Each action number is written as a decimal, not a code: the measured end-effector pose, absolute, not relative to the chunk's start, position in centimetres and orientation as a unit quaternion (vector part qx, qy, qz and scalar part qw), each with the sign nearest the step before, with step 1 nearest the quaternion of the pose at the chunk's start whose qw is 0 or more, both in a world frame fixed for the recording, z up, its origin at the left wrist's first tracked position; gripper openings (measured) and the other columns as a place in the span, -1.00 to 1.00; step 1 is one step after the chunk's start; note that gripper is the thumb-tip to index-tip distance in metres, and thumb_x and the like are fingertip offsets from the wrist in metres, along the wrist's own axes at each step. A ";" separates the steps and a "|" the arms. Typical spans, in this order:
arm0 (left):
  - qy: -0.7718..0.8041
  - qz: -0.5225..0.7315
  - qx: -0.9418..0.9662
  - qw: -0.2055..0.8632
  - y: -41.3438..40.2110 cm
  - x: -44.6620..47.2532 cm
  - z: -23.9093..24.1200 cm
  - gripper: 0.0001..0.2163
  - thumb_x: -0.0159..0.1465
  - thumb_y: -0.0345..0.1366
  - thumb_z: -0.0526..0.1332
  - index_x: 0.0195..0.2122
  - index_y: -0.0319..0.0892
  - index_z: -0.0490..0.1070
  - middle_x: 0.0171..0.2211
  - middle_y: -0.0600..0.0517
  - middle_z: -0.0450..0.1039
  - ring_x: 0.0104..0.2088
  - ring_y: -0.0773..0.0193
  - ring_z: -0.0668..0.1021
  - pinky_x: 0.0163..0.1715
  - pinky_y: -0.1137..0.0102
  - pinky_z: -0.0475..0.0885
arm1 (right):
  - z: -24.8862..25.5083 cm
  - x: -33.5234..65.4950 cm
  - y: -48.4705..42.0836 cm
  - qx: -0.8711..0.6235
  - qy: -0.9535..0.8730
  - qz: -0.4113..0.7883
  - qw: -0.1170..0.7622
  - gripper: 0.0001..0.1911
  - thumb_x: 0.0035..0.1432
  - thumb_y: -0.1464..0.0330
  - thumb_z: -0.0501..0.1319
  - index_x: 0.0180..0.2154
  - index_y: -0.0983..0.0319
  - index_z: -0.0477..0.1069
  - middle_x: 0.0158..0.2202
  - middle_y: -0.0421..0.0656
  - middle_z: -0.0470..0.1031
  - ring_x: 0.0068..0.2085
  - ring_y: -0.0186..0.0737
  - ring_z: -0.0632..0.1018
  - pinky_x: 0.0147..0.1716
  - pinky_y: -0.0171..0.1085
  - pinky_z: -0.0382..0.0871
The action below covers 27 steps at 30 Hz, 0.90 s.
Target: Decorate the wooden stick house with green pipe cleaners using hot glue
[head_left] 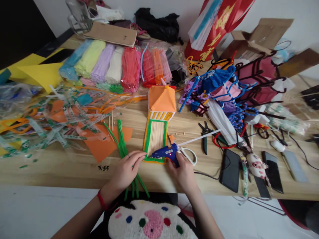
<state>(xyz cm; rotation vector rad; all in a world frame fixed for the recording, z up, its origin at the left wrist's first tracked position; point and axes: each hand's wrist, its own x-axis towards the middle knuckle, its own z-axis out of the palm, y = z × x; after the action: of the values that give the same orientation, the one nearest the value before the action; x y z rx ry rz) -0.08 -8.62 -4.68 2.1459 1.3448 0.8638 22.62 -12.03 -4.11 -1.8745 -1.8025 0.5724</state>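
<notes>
a long wooden table [62, 172] runs left to right. along its far side lies a row of bagged pipe cleaners [114, 64] in blue, green, lilac, cream, red and orange. far right of them leans a red bag [219, 23] with gold chinese characters, which are cut off and too partial to read. a tangled heap of finished pipe-cleaner crafts [224, 89] fills the right.

in the middle lies a flat house [157, 132] made of wooden sticks. it has a green fuzzy border and an orange paper roof at its far end.

the left hand [126, 171] lies over a bundle of green pipe cleaners [121, 137], with its fingers stretched out and their tips pressing on the house's near left corner. the right hand [183, 172] is wrapped around the grip of a blue glue gun [165, 152]. the gun's small red light is lit and its nozzle points left at the house's near edge. white-handled scissors [190, 155] lie just right of the gun.

near the left hand, black marker on the table reads roughly "n53" [103, 168].
</notes>
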 end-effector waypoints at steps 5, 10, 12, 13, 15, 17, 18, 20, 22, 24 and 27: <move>0.485 0.316 0.782 0.230 -8.7 -0.2 -4.8 -0.83 0.32 -0.34 0.08 -0.15 -0.12 0.44 -0.21 0.04 0.54 -0.21 0.33 0.57 -0.15 0.45 0.47 | -3.7 22.8 -12.1 -0.697 -0.649 0.207 0.226 -0.89 0.15 0.29 0.14 -0.36 0.20 0.30 -0.45 -0.18 0.40 -0.44 -0.25 0.44 -0.46 -0.34 0.29; 0.490 0.314 0.781 0.228 -8.7 0.0 -4.7 -0.82 0.32 -0.33 0.07 -0.16 -0.12 0.45 -0.22 0.04 0.54 -0.22 0.32 0.58 -0.16 0.44 0.48 | -3.6 23.3 -12.2 -0.691 -0.654 0.207 0.229 -0.86 0.16 0.27 0.14 -0.32 0.21 0.33 -0.45 -0.18 0.39 -0.45 -0.25 0.43 -0.45 -0.33 0.29; 0.492 0.313 0.781 0.226 -8.7 0.0 -4.5 -0.82 0.32 -0.33 0.07 -0.16 -0.11 0.45 -0.23 0.04 0.55 -0.22 0.32 0.58 -0.16 0.44 0.48 | -3.7 23.5 -12.2 -0.690 -0.654 0.213 0.227 -0.85 0.16 0.27 0.13 -0.30 0.21 0.35 -0.44 -0.17 0.41 -0.45 -0.25 0.43 -0.45 -0.33 0.30; 0.491 0.312 0.782 0.225 -8.7 0.0 -4.5 -0.82 0.32 -0.33 0.07 -0.16 -0.11 0.45 -0.22 0.04 0.55 -0.22 0.32 0.58 -0.16 0.44 0.48 | -3.7 23.7 -12.3 -0.691 -0.652 0.215 0.227 -0.85 0.17 0.27 0.13 -0.29 0.22 0.35 -0.43 -0.16 0.42 -0.44 -0.25 0.44 -0.45 -0.33 0.30; 0.487 0.306 0.787 0.224 -8.7 -0.1 -4.5 -0.82 0.32 -0.33 0.07 -0.16 -0.11 0.46 -0.22 0.04 0.55 -0.22 0.32 0.58 -0.17 0.44 0.48 | -3.8 24.0 -12.4 -0.693 -0.650 0.217 0.224 -0.83 0.18 0.27 0.11 -0.26 0.22 0.37 -0.42 -0.15 0.43 -0.44 -0.24 0.45 -0.45 -0.32 0.30; 0.483 0.302 0.791 0.222 -8.7 -0.1 -4.6 -0.82 0.32 -0.32 0.08 -0.16 -0.11 0.46 -0.21 0.04 0.55 -0.22 0.31 0.59 -0.18 0.44 0.48 | -3.8 24.2 -12.5 -0.695 -0.648 0.220 0.220 -0.81 0.18 0.27 0.10 -0.23 0.23 0.38 -0.41 -0.14 0.43 -0.44 -0.24 0.45 -0.44 -0.32 0.30; 0.483 0.302 0.792 0.220 -8.7 -0.1 -4.6 -0.82 0.32 -0.32 0.08 -0.15 -0.11 0.45 -0.21 0.05 0.55 -0.22 0.31 0.59 -0.18 0.43 0.48 | -3.8 24.3 -12.6 -0.697 -0.646 0.221 0.219 -0.80 0.18 0.27 0.10 -0.22 0.23 0.38 -0.41 -0.14 0.44 -0.45 -0.24 0.45 -0.45 -0.32 0.30; 0.484 0.303 0.793 0.213 -8.8 0.0 -4.7 -0.82 0.31 -0.32 0.09 -0.13 -0.10 0.44 -0.21 0.05 0.56 -0.23 0.30 0.59 -0.19 0.43 0.48 | -3.9 24.6 -12.7 -0.699 -0.646 0.222 0.215 -0.80 0.18 0.26 0.10 -0.22 0.22 0.38 -0.41 -0.14 0.44 -0.47 -0.25 0.44 -0.47 -0.32 0.29; 0.489 0.305 0.791 0.207 -8.9 0.1 -4.7 -0.83 0.31 -0.31 0.11 -0.12 -0.10 0.43 -0.22 0.06 0.57 -0.24 0.30 0.60 -0.20 0.42 0.49 | -3.8 24.9 -12.7 -0.700 -0.647 0.217 0.211 -0.79 0.19 0.26 0.10 -0.22 0.23 0.38 -0.41 -0.14 0.45 -0.48 -0.25 0.43 -0.48 -0.32 0.28; 0.497 0.305 0.786 0.204 -9.0 0.2 -4.6 -0.84 0.30 -0.28 0.11 -0.15 -0.10 0.44 -0.25 0.06 0.58 -0.27 0.29 0.60 -0.22 0.42 0.49 | -3.8 25.2 -12.8 -0.699 -0.651 0.212 0.205 -0.80 0.19 0.26 0.09 -0.23 0.22 0.38 -0.41 -0.13 0.45 -0.48 -0.25 0.43 -0.48 -0.33 0.28; 0.511 0.299 0.779 0.206 -9.0 0.4 -4.4 -0.86 0.30 -0.25 0.12 -0.22 -0.11 0.43 -0.30 0.06 0.58 -0.31 0.29 0.61 -0.26 0.42 0.49 | -3.7 25.7 -12.9 -0.700 -0.654 0.209 0.197 -0.80 0.19 0.25 0.08 -0.24 0.22 0.38 -0.41 -0.14 0.45 -0.47 -0.25 0.44 -0.48 -0.33 0.27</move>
<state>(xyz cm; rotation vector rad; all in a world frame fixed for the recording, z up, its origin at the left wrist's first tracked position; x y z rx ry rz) 0.37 -8.99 -4.36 2.1708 1.4227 0.8334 25.67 -12.86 -3.66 -1.9589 -1.8312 0.5862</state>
